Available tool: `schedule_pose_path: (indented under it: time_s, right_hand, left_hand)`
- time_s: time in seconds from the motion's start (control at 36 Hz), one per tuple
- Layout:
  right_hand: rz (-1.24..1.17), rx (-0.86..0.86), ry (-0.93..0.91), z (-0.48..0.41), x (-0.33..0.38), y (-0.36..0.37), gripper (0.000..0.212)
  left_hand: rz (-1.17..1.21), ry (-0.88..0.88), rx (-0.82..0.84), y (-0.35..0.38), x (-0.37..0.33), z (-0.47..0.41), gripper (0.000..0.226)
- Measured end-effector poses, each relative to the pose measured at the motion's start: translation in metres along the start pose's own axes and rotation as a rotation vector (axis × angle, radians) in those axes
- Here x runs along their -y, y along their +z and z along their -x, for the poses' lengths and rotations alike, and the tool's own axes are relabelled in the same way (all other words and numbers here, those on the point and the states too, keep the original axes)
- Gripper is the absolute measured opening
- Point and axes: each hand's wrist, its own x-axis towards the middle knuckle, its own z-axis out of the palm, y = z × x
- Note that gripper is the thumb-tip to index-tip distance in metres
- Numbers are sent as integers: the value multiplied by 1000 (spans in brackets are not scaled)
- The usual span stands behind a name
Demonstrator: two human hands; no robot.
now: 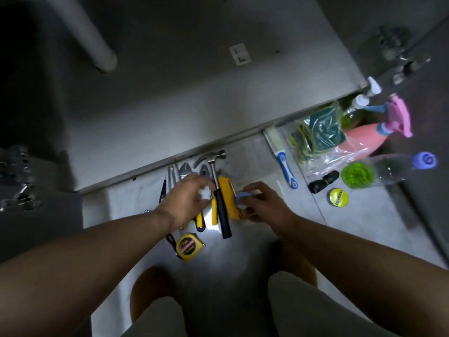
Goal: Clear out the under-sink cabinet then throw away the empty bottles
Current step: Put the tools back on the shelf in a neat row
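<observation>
Looking down from the head cam, we're crouched on the tiled floor (pixel 364 227) in front of the open under-sink cabinet (pixel 170 105), with the drain pipe (pixel 90 37) dropping into its dim back-left corner. Our left hand (pixel 187 198) hovers over a row of tools lying just outside the cabinet lip. Its fingers are curled and there's a blurry white blob at the tips, so we can't tell whether it's actually gripping anything. Our right hand (pixel 264 203) pinches a pale blue round thing (pixel 243 199) between thumb and fingertips, right over a yellow tool (pixel 229 200). A hammer (pixel 222 210) with a black handle lies between the two hands, and a yellow tape measure (pixel 188 246) sits nearer our knees.

The bottles are all out on the floor to the right, by the cabinet's corner: a pink spray bottle (pixel 359 137), a pump bottle (pixel 352 115) with yellowish liquid behind it, and a clear bottle (pixel 393 169) with a blue cap. Around them — a bag of green sponges (pixel 315 135), a blue-handled brush (pixel 286 169), a black flashlight (pixel 323 182) and a small round yellow thing (pixel 337 197).
</observation>
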Motion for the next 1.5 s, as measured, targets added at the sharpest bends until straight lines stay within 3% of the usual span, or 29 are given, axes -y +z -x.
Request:
schedule_pose_path:
  time_s: [0.19,0.36,0.53,0.83,1.03,1.22,1.33,1.5]
  right_hand:
    - [-188,-367,64,7,-40,-77,15]
    - [-290,-478,69,23,-66,-109,19]
    - [-314,-591,89,39,-87,-130,15]
    - [-278,-563,51,23,-71,-121,15]
    - [-97,-411,-83,4,-34,-90,28]
    - [267,-415,-201,-31,-14,-81,10]
    - [364,-457,-241,-40,-9,-82,14]
    - [325,-465,-220,-34,-16,-82,16]
  left_hand:
    - [185,-35,-63,21,-42,-57,27]
    - [314,-56,71,52,-76,-78,12]
    - [364,-58,178,75,-96,-76,26]
    - [514,-267,179,77,-109,-71,37]
    - [652,-412,84,68,-109,-73,41]
    - [953,-554,-114,56,-107,-95,34]
    - [917,-512,-127,51,-105,-100,36]
    - [774,-474,-56,55,-103,-94,31]
